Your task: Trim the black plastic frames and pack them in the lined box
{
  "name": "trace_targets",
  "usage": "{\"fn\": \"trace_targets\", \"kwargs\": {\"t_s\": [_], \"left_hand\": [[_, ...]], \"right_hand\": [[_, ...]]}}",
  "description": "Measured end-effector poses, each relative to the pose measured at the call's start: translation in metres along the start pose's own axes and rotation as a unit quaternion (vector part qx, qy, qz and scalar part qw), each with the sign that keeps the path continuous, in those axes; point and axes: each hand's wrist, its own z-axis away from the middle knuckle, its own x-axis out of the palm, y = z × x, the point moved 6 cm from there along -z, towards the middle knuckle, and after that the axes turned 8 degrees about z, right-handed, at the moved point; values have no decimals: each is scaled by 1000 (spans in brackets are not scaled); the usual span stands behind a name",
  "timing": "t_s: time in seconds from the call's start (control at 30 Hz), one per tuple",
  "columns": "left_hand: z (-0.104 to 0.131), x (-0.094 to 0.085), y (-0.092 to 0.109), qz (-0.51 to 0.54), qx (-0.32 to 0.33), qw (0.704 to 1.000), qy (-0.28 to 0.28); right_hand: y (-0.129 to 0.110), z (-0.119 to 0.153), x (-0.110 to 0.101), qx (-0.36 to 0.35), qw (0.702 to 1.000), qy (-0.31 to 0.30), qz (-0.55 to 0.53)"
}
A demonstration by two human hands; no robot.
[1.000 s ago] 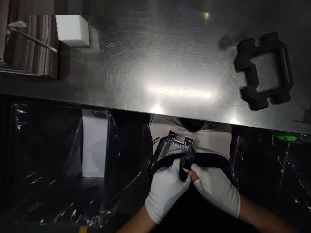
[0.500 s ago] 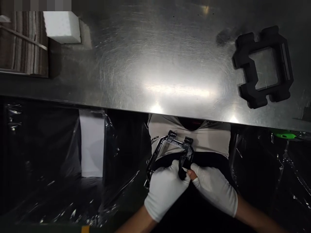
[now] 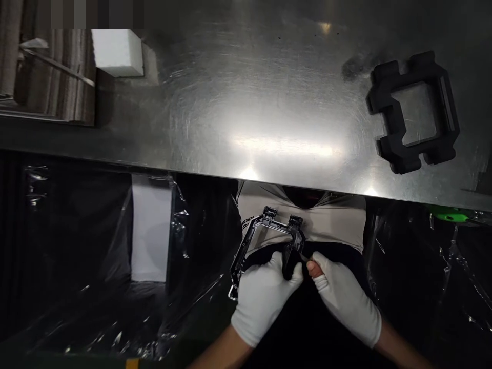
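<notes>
A black frame-like part [image 3: 246,245] is held over my lap, below the table's front edge. My left hand [image 3: 265,294], in a white glove, is closed on its lower side. Close to the frame's right side, my right hand [image 3: 342,294] is pinched, its bare thumb tip showing through the glove. A small thin dark thing juts from that pinch toward the frame, too small to name. The lower part of the frame is hidden behind my left hand.
On the metal table [image 3: 230,92], a thick black frame-shaped piece [image 3: 397,120] lies at right. A white block [image 3: 118,53] and strapped brown cardboard [image 3: 57,77] are at left. Below the edge are a white panel [image 3: 151,230] and a green object [image 3: 449,215].
My right hand has moved a little right, away from my left hand, and a gap now shows between them. The view has shifted slightly.
</notes>
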Motion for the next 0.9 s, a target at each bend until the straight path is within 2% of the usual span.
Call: {"fn": "trace_targets", "kwargs": {"t_s": [0.07,0.13,0.2,0.27,0.37,0.43,0.6,0.77,0.9], "left_hand": [[-4,-6,-5,88,-1,996,-3],[-8,-18,-12,228,4,974,-9],[-10,-33,-23,374,-14,927,-14],[-10,-43,-34,488,-59,870,-23],[-6,-48,-44,591,-117,796,-54],[-5,-48,-46,621,-128,772,-56],[1,-53,-51,630,-112,768,-12],[7,-58,-59,650,-66,757,-8],[7,-62,-72,638,-28,769,32]], "right_hand": [[9,0,-10,8,997,43,-63],[16,0,-20,15,992,66,-110],[21,-2,-29,22,989,63,-132],[20,-3,-41,24,990,75,-120],[8,-5,-58,9,991,114,-75],[-4,-7,-62,-4,990,129,-61],[-34,-11,-56,-61,983,174,-6],[-63,-19,-40,-58,993,99,8],[-96,-25,-39,-95,986,133,-28]]}}
